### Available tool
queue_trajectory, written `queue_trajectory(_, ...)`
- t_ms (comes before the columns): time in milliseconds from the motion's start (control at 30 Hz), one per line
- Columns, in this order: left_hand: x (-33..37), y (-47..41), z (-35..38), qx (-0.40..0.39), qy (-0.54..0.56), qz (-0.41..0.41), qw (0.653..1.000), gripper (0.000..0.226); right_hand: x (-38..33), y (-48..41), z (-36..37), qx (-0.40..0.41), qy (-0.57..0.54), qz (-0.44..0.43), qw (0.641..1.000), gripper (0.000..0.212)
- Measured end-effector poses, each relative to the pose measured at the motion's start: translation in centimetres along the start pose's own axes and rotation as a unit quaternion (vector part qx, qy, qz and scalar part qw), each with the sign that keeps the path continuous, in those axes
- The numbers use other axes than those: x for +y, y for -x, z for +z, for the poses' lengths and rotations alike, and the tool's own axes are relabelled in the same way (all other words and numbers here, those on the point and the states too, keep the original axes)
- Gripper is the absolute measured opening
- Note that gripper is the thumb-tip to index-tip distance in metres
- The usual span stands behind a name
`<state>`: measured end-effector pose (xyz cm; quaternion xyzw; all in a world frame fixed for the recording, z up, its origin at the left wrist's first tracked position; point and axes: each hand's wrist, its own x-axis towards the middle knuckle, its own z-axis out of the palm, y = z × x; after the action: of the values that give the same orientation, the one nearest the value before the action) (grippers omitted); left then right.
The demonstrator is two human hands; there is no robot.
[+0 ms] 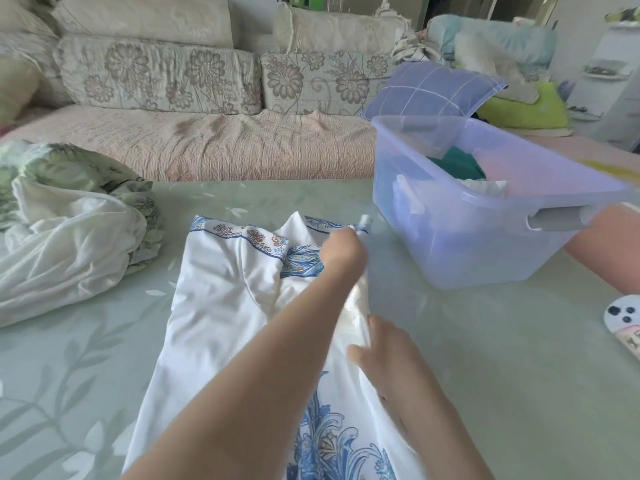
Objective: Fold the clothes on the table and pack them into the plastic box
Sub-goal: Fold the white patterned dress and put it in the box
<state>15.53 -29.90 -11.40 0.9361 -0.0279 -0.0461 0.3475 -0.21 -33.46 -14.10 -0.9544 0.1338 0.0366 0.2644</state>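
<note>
Pale green leaf-patterned desk (485,358) carries a white garment with blue floral print (214,306); my left hand (341,249) pinches its far edge, my right hand's fingers (360,351) lie spread, flattening its near edge.

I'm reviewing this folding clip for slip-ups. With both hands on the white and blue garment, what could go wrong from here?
1. The left hand and right hand both work the right edge of the white and blue garment; its left side lies unheld and could bunch, leaving a crooked fold.
2. The plastic box already holds clothes, so a loose fold may not fit neatly.
3. The unfolded pile sits close to the left and could get dragged in.
</note>
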Motion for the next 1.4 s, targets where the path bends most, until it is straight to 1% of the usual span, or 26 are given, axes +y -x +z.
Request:
queue_trajectory(100, -2.5, -1.6, -2.5, 0.009, 0.087, -0.061, 0.994, 0.035, -0.9, 1.1, -1.1, -0.079, 0.038, -0.021, 0.996, 0.049)
queue_trajectory(133, -3.5, -1.9, -3.4, 0.016, 0.102, -0.075, 0.992, 0.033, -1.5, 1.6, -1.4, -0.099, 0.032, -0.036, 0.994, 0.047)
queue_trajectory(200, -5.4, -2.5, -5.0, 0.019, 0.133, -0.098, 0.986, 0.03, -3.3, 2.9, -1.8, -0.128, -0.016, -0.076, 0.989, 0.036)
queue_trajectory(267, -7.2, -2.8, -6.5, 0.026, 0.153, -0.117, 0.981, 0.028, -5.5, 4.1, -1.4, -0.131, -0.061, -0.108, 0.984, 0.026)
queue_trajectory(333, -8.7, -2.8, -7.7, 0.045, 0.159, -0.113, 0.98, 0.024, -7.3, 4.9, -0.4, -0.119, -0.09, -0.138, 0.979, 0.021)
queue_trajectory(400, -9.8, -2.3, -9.0, 0.063, 0.144, -0.107, 0.982, 0.02, -8.6, 5.6, 0.6, -0.13, -0.095, -0.154, 0.975, 0.016)
queue_trajectory(467, -11.0, -2.1, -9.7, 0.069, 0.134, -0.103, 0.983, 0.02, -9.1, 6.0, 1.4, -0.159, -0.07, -0.16, 0.972, 0.015)
queue_trajectory(533, -12.2, -2.0, -9.7, 0.065, 0.136, -0.101, 0.983, 0.026, -9.4, 6.3, 1.7, -0.185, -0.031, -0.155, 0.97, 0.023)
queue_trajectory(600, -13.1, -1.9, -9.4, 0.062, 0.146, -0.101, 0.982, 0.026, -9.7, 6.4, 1.8, -0.211, -0.002, -0.153, 0.965, 0.039)
queue_trajectory(667, -13.6, -1.9, -8.9, 0.081, 0.149, -0.106, 0.98, 0.028, -9.6, 6.4, 1.8, -0.234, 0.025, -0.153, 0.96, 0.056)
queue_trajectory(700, -13.8, -1.9, -8.6, 0.093, 0.143, -0.107, 0.98, 0.033, -9.6, 6.5, 1.9, -0.246, 0.04, -0.148, 0.957, 0.063)
queue_trajectory(767, -14.0, -1.8, -8.2, 0.11, 0.103, -0.085, 0.985, 0.045, -9.2, 6.5, 1.8, -0.264, 0.069, -0.139, 0.952, 0.07)
queue_trajectory(833, -14.0, -1.6, -8.0, 0.134, 0.054, -0.03, 0.989, 0.057, -8.9, 6.4, 1.6, -0.274, 0.098, -0.139, 0.946, 0.074)
queue_trajectory(900, -13.8, -1.3, -7.9, 0.162, -0.044, 0.044, 0.985, 0.058, -8.8, 6.5, 1.4, -0.283, 0.122, -0.145, 0.94, 0.077)
queue_trajectory(933, -13.7, -1.2, -7.7, 0.153, -0.11, 0.095, 0.977, 0.055, -8.7, 6.6, 1.4, -0.285, 0.129, -0.148, 0.938, 0.077)
queue_trajectory(1000, -13.7, -1.1, -7.2, 0.083, -0.197, 0.186, 0.959, 0.051, -8.8, 6.8, 1.2, -0.299, 0.138, -0.154, 0.931, 0.077)
queue_trajectory(1033, -13.8, -1.1, -7.0, 0.039, -0.22, 0.2, 0.954, 0.05, -8.8, 7.0, 1.1, -0.313, 0.143, -0.156, 0.926, 0.076)
queue_trajectory(1100, -14.2, -1.1, -6.5, -0.025, -0.275, 0.173, 0.945, 0.048, -8.8, 7.1, 0.9, -0.34, 0.157, -0.155, 0.914, 0.078)
queue_trajectory(1133, -14.6, -1.1, -6.3, -0.035, -0.306, 0.156, 0.939, 0.05, -8.8, 7.1, 0.8, -0.352, 0.165, -0.153, 0.909, 0.08)
queue_trajectory(1233, -15.6, -1.1, -5.8, -0.022, -0.347, 0.129, 0.929, 0.054, -9.2, 7.1, 0.5, -0.387, 0.177, -0.154, 0.892, 0.084)
queue_trajectory(1333, -15.3, -0.9, -6.2, -0.016, -0.324, 0.122, 0.938, 0.054, -9.4, 6.8, 0.3, -0.403, 0.16, -0.135, 0.891, 0.083)
queue_trajectory(1400, -14.6, -0.6, -7.1, -0.003, -0.273, 0.146, 0.951, 0.057, -9.4, 6.5, 0.4, -0.387, 0.127, -0.123, 0.905, 0.069)
